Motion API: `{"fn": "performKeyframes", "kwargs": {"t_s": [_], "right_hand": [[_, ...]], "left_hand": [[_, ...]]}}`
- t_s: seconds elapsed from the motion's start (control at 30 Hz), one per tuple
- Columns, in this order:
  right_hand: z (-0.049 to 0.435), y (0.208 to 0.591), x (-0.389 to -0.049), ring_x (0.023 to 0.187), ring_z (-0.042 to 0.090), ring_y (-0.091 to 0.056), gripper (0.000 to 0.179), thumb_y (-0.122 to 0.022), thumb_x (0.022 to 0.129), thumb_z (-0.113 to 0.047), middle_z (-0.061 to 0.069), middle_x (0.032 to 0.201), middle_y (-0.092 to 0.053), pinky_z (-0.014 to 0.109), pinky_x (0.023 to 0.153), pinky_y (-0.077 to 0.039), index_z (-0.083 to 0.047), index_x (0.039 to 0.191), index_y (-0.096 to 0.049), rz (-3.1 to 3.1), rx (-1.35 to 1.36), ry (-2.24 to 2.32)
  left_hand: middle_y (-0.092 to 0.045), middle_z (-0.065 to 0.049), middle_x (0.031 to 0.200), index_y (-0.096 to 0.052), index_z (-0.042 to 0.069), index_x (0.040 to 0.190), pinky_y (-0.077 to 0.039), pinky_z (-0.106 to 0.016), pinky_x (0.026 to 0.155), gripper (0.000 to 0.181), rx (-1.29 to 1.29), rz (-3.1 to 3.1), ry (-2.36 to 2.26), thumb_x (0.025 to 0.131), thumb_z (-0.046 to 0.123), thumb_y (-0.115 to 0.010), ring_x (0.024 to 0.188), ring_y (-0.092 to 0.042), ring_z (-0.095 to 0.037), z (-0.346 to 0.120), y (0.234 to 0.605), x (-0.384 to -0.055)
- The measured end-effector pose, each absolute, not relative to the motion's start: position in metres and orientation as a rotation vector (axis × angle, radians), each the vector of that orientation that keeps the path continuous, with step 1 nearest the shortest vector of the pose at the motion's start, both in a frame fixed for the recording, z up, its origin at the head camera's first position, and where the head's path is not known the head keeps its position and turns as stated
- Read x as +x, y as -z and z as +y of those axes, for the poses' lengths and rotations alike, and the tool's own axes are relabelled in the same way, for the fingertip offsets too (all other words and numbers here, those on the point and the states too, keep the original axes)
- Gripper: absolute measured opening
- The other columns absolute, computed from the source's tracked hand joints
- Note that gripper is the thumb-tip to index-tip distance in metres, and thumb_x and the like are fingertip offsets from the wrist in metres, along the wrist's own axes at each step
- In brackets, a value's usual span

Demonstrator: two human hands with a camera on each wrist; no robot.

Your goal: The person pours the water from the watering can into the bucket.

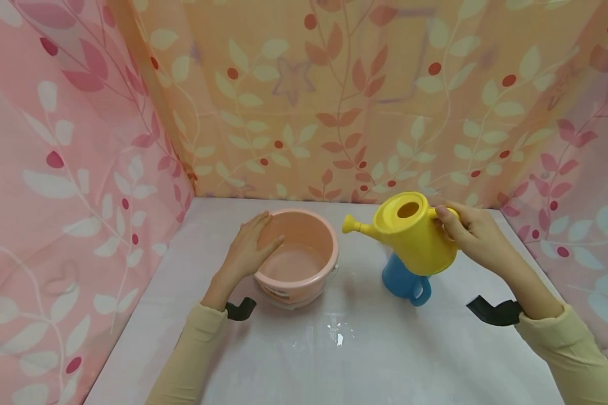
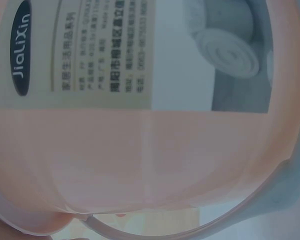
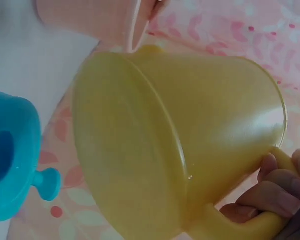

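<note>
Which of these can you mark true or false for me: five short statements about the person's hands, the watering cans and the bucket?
1. The right hand holds the yellow watering can by its handle. True.
2. The left hand is on the blue watering can. False: the left hand touches the rim of the pink bucket.
3. The blue watering can is on the table. True.
4. The bucket lies on its side. False: it stands upright.
5. The yellow watering can's spout points away from the bucket. False: it points toward the bucket.
</note>
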State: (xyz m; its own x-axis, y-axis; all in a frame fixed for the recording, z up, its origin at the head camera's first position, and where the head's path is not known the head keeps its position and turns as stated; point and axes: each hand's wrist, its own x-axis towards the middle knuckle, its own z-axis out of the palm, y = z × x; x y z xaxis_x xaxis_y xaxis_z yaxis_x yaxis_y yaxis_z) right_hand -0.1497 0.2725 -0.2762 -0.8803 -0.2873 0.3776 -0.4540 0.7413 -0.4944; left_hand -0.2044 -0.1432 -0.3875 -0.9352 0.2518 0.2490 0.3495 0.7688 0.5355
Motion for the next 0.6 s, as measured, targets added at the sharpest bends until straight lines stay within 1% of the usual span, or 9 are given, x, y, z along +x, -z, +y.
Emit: {"fn": "performKeyframes", "kwargs": {"t_s": [0.1,0.17,0.27,0.37,0.47,0.6], "right_hand": [[0.277,0.281,-0.150,0.067,0.008,-0.053,0.023,-0.044,0.099,-0.018,0.006,0.079,-0.059,0.016,0.056,-0.048,-0.004,0.093,-0.061,-2.613,0.545,-0.889],[0.280,0.285,-0.151,0.064,0.010,-0.051,0.024,-0.044,0.099,-0.017,0.003,0.074,-0.056,0.015,0.055,-0.046,-0.004,0.088,-0.060,-2.575,0.530,-0.898],[0.284,0.289,-0.152,0.062,0.009,-0.049,0.025,-0.043,0.099,-0.016,-0.003,0.069,-0.053,0.013,0.054,-0.044,-0.003,0.087,-0.060,-2.528,0.506,-0.909],[0.286,0.292,-0.152,0.061,0.007,-0.046,0.026,-0.043,0.099,-0.015,-0.007,0.065,-0.049,0.010,0.055,-0.044,0.000,0.087,-0.060,-2.497,0.480,-0.945],[0.289,0.294,-0.151,0.061,0.005,-0.045,0.026,-0.042,0.099,-0.014,-0.006,0.063,-0.047,0.010,0.055,-0.045,0.001,0.087,-0.060,-2.475,0.449,-0.990],[0.295,0.300,-0.151,0.060,0.007,-0.042,0.026,-0.040,0.099,-0.013,-0.003,0.060,-0.043,0.013,0.052,-0.040,0.001,0.086,-0.058,-2.439,0.384,-1.069]], "left_hand": [[-0.028,-0.008,0.151,-0.035,0.008,0.143,-0.010,-0.050,0.114,0.067,-0.477,-2.805,0.893,0.091,0.047,-0.052,0.140,-0.021,-0.026,-0.143,0.387,-0.204],[-0.028,-0.007,0.151,-0.035,0.008,0.143,-0.010,-0.050,0.114,0.067,-0.475,-2.809,0.892,0.091,0.047,-0.052,0.140,-0.021,-0.026,-0.143,0.387,-0.204],[-0.028,-0.008,0.151,-0.035,0.008,0.143,-0.010,-0.051,0.114,0.066,-0.476,-2.806,0.893,0.091,0.045,-0.054,0.140,-0.022,-0.027,-0.143,0.388,-0.204],[-0.029,-0.009,0.150,-0.036,0.007,0.142,-0.010,-0.052,0.114,0.066,-0.477,-2.803,0.889,0.091,0.043,-0.054,0.139,-0.023,-0.028,-0.143,0.388,-0.204],[-0.029,-0.009,0.150,-0.036,0.007,0.142,-0.011,-0.052,0.113,0.066,-0.478,-2.800,0.889,0.091,0.044,-0.054,0.139,-0.023,-0.028,-0.143,0.387,-0.204],[-0.030,-0.009,0.150,-0.036,0.007,0.142,-0.011,-0.052,0.114,0.067,-0.475,-2.799,0.894,0.091,0.045,-0.054,0.139,-0.023,-0.027,-0.143,0.387,-0.204]]}}
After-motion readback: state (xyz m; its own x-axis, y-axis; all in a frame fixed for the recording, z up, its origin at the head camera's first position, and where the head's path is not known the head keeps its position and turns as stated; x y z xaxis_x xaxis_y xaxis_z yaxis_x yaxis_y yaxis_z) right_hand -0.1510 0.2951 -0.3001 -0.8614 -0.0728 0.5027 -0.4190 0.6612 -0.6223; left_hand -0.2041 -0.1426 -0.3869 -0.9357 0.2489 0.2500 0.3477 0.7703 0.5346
